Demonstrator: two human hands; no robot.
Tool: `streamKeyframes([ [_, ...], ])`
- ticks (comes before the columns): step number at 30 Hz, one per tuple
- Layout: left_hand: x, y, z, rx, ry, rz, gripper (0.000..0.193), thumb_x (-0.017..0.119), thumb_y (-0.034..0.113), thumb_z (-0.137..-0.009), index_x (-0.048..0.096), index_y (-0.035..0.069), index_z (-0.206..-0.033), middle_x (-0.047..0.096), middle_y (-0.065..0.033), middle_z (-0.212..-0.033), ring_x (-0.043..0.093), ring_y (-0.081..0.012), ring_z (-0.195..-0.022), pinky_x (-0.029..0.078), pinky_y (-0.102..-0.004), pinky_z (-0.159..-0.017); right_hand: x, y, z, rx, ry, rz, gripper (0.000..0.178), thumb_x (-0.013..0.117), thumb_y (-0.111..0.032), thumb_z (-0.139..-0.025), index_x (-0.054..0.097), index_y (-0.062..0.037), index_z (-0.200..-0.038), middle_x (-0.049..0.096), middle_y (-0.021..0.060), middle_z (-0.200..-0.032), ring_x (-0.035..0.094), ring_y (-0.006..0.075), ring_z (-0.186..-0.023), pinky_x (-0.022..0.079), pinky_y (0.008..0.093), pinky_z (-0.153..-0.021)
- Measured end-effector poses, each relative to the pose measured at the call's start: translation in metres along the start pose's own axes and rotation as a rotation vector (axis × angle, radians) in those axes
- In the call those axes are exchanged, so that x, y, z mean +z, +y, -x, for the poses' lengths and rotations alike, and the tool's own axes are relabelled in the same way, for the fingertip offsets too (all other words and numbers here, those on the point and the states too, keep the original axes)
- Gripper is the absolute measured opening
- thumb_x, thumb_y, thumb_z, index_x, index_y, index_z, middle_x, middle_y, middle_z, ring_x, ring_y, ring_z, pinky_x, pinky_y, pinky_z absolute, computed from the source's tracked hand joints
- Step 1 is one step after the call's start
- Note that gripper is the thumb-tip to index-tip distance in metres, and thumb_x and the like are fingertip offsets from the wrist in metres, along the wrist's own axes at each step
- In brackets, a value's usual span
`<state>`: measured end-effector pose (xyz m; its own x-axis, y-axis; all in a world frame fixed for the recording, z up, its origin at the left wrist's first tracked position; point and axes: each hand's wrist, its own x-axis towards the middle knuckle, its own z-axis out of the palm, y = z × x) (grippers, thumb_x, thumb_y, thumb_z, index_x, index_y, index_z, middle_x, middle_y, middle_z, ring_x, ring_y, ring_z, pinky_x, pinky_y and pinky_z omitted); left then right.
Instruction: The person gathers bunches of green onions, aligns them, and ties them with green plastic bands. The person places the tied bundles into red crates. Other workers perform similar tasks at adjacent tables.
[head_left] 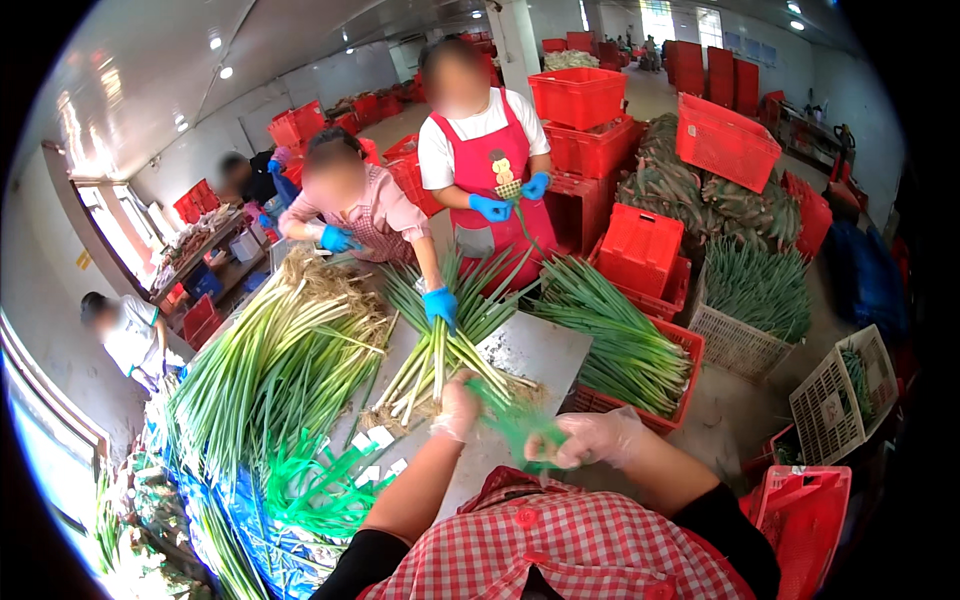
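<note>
Pinching a blurred green strip [510,412], the left hand [459,406] and the right hand [592,437] held it between them, just beside the onions [440,352] on the table [545,348], where a loose pinch could have let it slip or a hard pull torn it.

Text check: none legible — the white tags [381,436] by the green ribbons [310,492] appear too small to read.

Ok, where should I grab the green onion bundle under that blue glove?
Probably the pale stems of the green onion bundle, just on your side of the blue-gloved hand. Come from the near side: the bundle narrows toward that hand, its root ends face you, and the co-worker's arm comes from the far side.
</note>
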<state>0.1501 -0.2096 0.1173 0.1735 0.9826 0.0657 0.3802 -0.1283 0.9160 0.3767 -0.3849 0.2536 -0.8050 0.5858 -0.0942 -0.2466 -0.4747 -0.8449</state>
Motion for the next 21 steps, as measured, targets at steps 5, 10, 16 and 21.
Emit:
streamKeyframes([
  [5,0.035,0.057,0.054,0.147,-0.135,-0.091,0.028,0.059,0.005,-0.077,0.063,0.006,-0.105,0.066,-0.0197,-0.089,0.064,-0.0338,-0.086,0.050,-0.0408,-0.077,-0.002,0.008,-0.001,-0.765,0.214,-0.055,0.060,0.074,-0.017,-0.073,0.048,-0.0028,-0.124,0.053,0.0024,-0.086,0.051,0.0133,-0.080,0.041,0.0273,-0.070],
  [10,0.015,0.102,0.079,-0.327,-0.337,0.841,0.025,0.053,0.001,-0.079,0.062,0.002,-0.102,0.066,-0.0097,-0.085,0.063,-0.0264,-0.084,0.050,-0.0330,-0.075,0.001,-0.004,0.025,-0.863,0.220,-0.530,0.063,0.061,0.000,-0.078,0.038,-0.0066,-0.136,0.049,-0.0003,-0.072,0.046,0.0122,-0.053,0.042,0.0245,-0.051],
  [16,-0.032,0.119,0.084,-0.135,-0.899,1.659,0.023,0.057,0.019,-0.080,0.053,0.005,-0.098,0.056,-0.0038,-0.067,0.054,-0.0174,-0.057,0.044,-0.0303,-0.052,-0.027,0.035,0.036,-0.671,0.296,-0.489,0.048,0.058,0.008,-0.076,0.051,0.0016,-0.122,0.056,0.0043,-0.074,0.056,0.0135,-0.060,0.046,0.0261,-0.054],
  [21,-0.050,0.128,0.121,-0.312,-1.109,1.453,0.039,0.067,0.029,-0.078,0.049,0.004,-0.104,0.047,0.0002,-0.060,0.043,-0.0133,-0.047,0.034,-0.0278,-0.044,-0.038,0.029,0.000,-0.492,1.164,0.187,0.023,0.051,0.005,-0.082,0.062,0.0018,-0.103,0.061,0.0079,-0.076,0.060,0.0147,-0.065,0.048,0.0277,-0.055],
])
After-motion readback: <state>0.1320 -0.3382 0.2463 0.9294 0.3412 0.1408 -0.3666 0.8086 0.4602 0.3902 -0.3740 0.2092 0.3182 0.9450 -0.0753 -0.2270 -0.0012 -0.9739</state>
